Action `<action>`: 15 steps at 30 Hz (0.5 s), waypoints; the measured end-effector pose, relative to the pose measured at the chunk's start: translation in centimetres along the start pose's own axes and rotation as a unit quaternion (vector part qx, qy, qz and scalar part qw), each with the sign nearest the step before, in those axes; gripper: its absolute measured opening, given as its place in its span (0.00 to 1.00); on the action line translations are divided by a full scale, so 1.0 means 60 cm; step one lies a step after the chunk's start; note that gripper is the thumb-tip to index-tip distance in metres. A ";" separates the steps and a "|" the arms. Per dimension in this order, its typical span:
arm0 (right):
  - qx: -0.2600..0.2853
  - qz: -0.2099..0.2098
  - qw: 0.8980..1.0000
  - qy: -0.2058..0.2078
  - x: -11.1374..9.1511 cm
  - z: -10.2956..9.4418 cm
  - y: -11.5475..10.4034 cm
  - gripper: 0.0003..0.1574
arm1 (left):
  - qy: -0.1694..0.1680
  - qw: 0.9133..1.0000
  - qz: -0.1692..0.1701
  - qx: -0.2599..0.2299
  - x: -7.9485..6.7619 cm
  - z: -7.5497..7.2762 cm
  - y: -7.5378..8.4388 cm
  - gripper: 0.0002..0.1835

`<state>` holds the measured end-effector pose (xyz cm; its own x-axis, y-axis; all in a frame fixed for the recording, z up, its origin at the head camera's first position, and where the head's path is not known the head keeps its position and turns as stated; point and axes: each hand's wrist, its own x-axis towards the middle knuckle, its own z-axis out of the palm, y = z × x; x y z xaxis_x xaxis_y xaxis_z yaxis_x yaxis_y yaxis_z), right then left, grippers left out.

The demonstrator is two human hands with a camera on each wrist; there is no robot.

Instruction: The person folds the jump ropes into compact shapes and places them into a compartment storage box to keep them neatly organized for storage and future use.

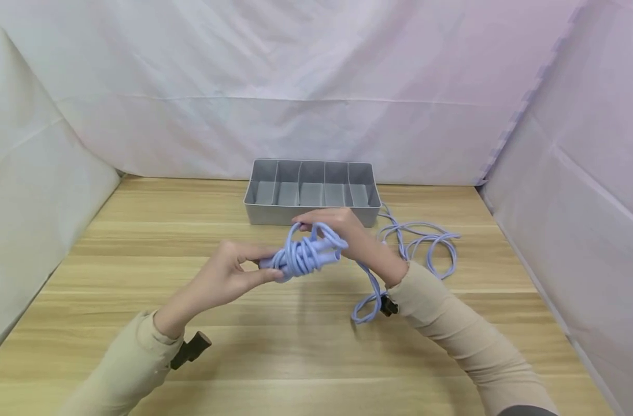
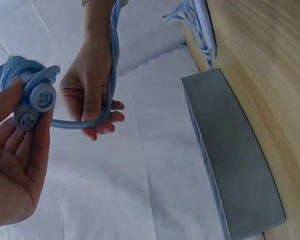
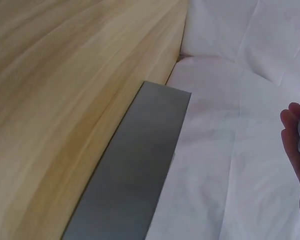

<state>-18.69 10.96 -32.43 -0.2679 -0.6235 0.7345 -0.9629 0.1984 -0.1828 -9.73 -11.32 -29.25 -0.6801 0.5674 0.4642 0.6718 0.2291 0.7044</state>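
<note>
A pale blue jump rope (image 1: pixel 302 257) has its cord wound in several turns around its two handles, which lie side by side. My left hand (image 1: pixel 238 273) grips the handles at one end, thumb on the near side. In the left wrist view the round handle ends (image 2: pixel 42 97) face the camera. My right hand (image 2: pixel 90 82) pinches a doubled length of cord (image 2: pixel 112 65) under its thumb, just beyond the wound bundle. The loose cord runs back along the right wrist, and a loop of it (image 1: pixel 367 312) shows beside the forearm.
A grey tray (image 1: pixel 274 215) with several compartments stands at the back of the wooden table (image 1: pixel 181 219). More blue cord (image 1: pixel 430 238) lies looped right of it; a pale blue rod-like piece (image 2: pixel 205 30) shows there. White cloth (image 1: pixel 274 127) hangs around the back and sides.
</note>
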 end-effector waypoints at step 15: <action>0.170 0.258 0.951 -0.032 -0.022 0.044 -0.022 0.06 | 0.184 0.976 -0.094 0.071 0.008 0.020 -0.030 0.14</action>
<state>-17.15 9.51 -34.92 -0.6982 -0.5559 0.4510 -0.6549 0.2415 -0.7161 -10.91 -10.51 -30.95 -0.8368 0.1885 0.5141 0.5416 0.4237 0.7261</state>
